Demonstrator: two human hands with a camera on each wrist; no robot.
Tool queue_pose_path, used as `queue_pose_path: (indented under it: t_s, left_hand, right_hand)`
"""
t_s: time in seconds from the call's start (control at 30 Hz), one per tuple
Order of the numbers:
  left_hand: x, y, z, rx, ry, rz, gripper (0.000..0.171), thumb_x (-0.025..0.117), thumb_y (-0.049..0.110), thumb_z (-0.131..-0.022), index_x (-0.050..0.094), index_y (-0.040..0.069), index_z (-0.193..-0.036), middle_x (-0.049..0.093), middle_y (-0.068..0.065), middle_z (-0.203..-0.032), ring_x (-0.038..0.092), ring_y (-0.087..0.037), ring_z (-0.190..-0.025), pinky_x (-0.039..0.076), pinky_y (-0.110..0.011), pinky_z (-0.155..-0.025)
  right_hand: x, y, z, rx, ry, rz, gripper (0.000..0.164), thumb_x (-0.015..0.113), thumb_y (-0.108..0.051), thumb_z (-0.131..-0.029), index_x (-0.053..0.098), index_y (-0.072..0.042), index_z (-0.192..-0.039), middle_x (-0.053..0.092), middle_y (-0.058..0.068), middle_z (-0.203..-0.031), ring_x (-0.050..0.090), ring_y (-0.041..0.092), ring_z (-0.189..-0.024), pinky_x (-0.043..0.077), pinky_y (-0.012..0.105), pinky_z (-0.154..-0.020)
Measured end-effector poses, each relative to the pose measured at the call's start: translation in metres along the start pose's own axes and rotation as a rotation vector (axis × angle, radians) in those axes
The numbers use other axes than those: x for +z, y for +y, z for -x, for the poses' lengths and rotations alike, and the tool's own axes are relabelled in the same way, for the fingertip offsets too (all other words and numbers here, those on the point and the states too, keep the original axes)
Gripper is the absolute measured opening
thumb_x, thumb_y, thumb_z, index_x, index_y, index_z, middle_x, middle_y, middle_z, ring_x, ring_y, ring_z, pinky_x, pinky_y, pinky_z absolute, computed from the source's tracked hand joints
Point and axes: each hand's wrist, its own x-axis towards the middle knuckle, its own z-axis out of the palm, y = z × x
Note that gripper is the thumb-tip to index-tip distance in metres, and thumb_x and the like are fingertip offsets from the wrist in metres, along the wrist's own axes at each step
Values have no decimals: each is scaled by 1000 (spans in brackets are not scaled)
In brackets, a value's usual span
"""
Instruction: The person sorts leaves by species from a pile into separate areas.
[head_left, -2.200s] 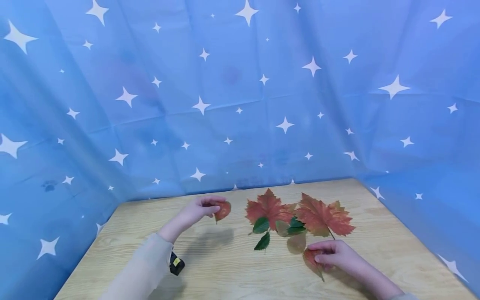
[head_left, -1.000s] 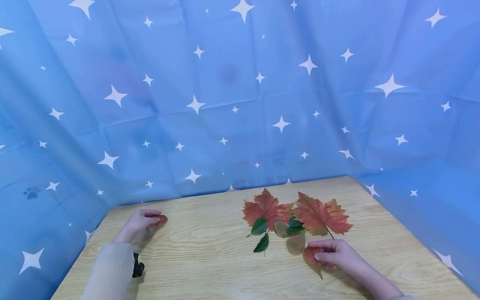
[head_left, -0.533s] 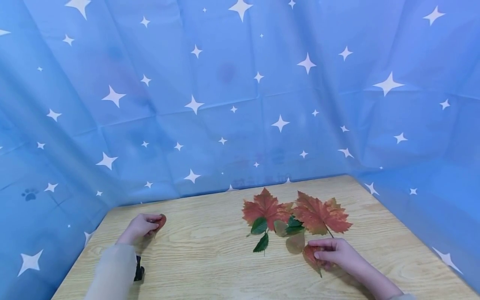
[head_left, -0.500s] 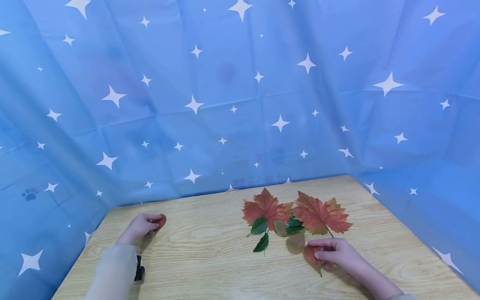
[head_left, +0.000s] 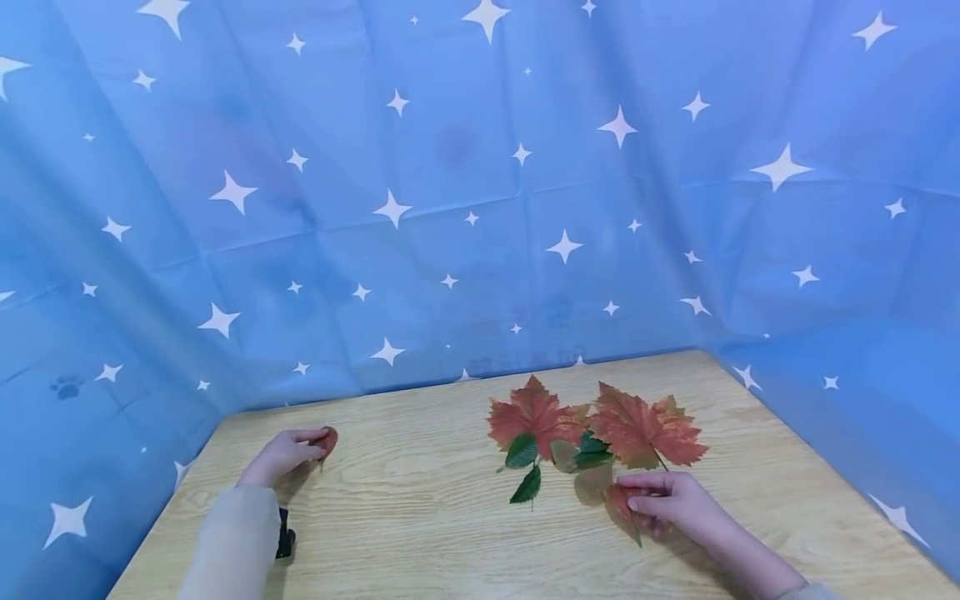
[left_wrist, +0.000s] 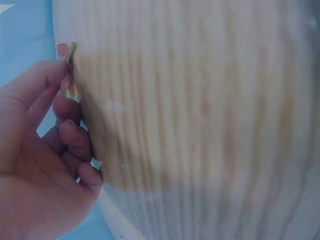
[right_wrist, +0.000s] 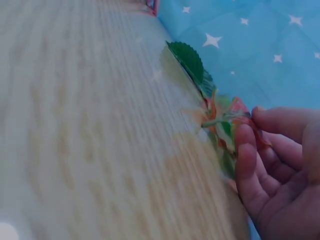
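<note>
One small red leaf: left hand is pinching it, left of the green leaves;
Another red leaf: right hand is pinching it, right of them;
Fingertip grips: likely sparing thin blades.

Head view bright, evenly lit; soft shadow by left grip on tabletop. Wrist views dimmer, hazy, wood grain blurred. Left wrist: tabletop edge bowed. Right wrist: glare spot, lower-left corner.
</note>
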Motion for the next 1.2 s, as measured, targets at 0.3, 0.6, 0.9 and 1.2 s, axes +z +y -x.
queue_pose_path:
  t_s: [0.3, 0.6, 0.9, 1.2]
  left_hand:
    - [-3, -3, 3, 0, -27, 28, 52, 65, 6, -90, 49, -3, -139, 55, -26, -121, 52, -25, -82, 44, -32, -67]
    - [0, -4, 4, 2, -56, 101, 54, 63, 4, -91, 46, -2, -142, 56, -23, -121, 48, -19, -74, 42, -30, -62]
    - [2, -3, 5, 5, -23, 25, 56, 66, 7, -88, 48, 0, -141, 53, -24, -129, 51, -26, -87, 41, -33, -70]
    - [1, -8, 2, 27, -38, 24, 55, 68, 12, -89, 50, 4, -141, 49, -24, -137, 52, -27, -105, 42, -36, -83]
  right_hand:
    - [13, -34, -16, -34, 98, 83, 48, 70, -13, -90, 56, 10, -130, 69, 9, -88, 60, 15, -65, 51, 34, -56]
    - [26, -76, -50, -87, 107, 188, 49, 70, -16, -90, 57, 2, -133, 67, 9, -88, 64, 29, -73, 53, 37, -59]
    - [45, -96, -85, -133, 65, 270, 44, 71, -16, -89, 62, -2, -130, 67, 6, -91, 61, 22, -71, 52, 37, -62]
    - [74, -121, -123, -138, 19, 309, 39, 71, -14, -89, 65, -9, -127, 67, 4, -98, 57, 16, -69, 49, 33, -58]
